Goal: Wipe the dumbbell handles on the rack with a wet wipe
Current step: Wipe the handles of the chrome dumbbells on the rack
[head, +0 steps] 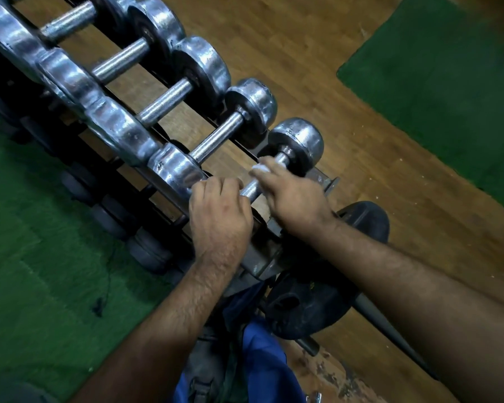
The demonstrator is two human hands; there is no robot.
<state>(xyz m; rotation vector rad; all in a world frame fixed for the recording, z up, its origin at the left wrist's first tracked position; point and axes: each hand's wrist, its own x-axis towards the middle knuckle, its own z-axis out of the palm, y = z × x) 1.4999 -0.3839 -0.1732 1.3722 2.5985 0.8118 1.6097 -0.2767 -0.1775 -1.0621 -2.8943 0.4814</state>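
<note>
Steadying the nearest dumbbell (252, 189) on the rack (328, 181), your left hand (218, 212) curls round the handle's near end while your right hand (288, 193) clenches the wet wipe (259, 169) against its far end. Neighbouring dumbbells (216, 139) crowd alongside; black weight plates (361, 219) sit below your right wrist.

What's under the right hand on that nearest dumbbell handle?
A white wet wipe pokes out at the right hand fingertips, against the nearest dumbbell handle. Most of the wipe and the handle beneath the hand are covered.
</note>
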